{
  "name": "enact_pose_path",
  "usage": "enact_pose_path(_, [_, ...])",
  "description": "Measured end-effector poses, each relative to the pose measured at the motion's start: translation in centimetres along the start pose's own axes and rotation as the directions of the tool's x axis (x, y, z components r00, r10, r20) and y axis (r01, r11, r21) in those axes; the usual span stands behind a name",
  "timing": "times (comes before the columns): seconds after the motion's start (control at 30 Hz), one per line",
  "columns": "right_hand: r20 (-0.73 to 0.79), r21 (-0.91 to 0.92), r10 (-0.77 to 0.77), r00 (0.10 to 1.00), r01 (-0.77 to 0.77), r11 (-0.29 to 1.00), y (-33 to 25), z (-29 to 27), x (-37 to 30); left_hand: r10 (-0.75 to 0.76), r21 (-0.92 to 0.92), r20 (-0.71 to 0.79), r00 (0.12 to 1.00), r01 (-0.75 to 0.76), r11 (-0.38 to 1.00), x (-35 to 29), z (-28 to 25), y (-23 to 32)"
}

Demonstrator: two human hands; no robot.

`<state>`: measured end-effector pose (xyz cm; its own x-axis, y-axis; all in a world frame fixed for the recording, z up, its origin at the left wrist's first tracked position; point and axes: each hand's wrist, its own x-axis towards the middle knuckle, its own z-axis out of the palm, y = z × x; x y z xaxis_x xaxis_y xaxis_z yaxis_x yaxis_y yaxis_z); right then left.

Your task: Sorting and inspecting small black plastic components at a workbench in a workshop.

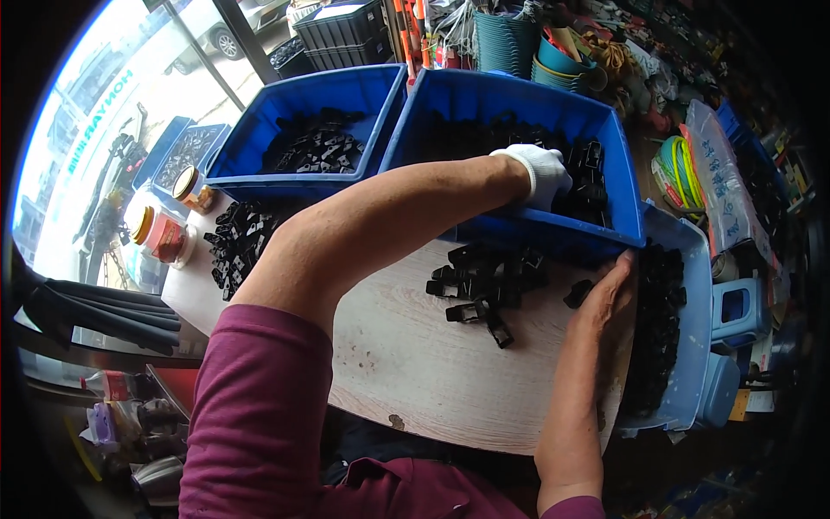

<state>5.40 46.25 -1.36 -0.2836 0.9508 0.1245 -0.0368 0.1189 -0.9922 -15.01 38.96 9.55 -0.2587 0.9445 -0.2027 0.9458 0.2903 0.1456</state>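
Observation:
My left hand (538,173) wears a white glove and reaches across into the right-hand blue bin (635,208), over a heap of small black plastic clips (590,186). Its fingers point down into the bin and are mostly hidden, so their grip does not show. Bare, my right hand (609,292) lies at the bin's near right corner, fingers stretched out and fingertips against it. Beside its thumb is one loose black clip (577,294). Between my arms, a small pile of black clips (484,285) lies on the pale table (415,363).
A second blue bin (285,182) with black parts stands at left. Another clip pile (238,246) lies near two lidded jars (160,232). Right of the table, a light-blue tub (696,346) holds more black parts. Stacked green baskets (504,43) stand behind.

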Motion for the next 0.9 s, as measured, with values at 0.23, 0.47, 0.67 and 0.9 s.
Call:
enact_pose_path(0.23, [-0.026,0.015,-0.102,0.994,0.103,0.995,2.1,0.5,0.5,-0.095,-0.147,-0.203,0.975,0.066,0.987,-1.7,-1.2,-1.5])
enact_pose_path(0.47, [-0.039,-0.017,0.012,0.999,-0.013,1.0,2.4,-1.0,1.5,-0.13,-0.313,-0.348,0.929,0.016,0.95,-2.6,-2.7,-1.3])
enact_pose_path(0.67, [-0.026,0.093,0.059,0.998,-0.056,0.994,1.6,0.4,1.2,-0.161,-0.337,-0.622,0.767,-0.076,0.939,-6.1,-2.5,-1.4])
enact_pose_path(0.9, [-0.019,-0.044,-0.129,0.992,0.128,0.991,1.0,0.3,0.4,-0.004,-0.124,-0.868,0.496,-0.21,0.97,-12.5,-1.0,1.3])
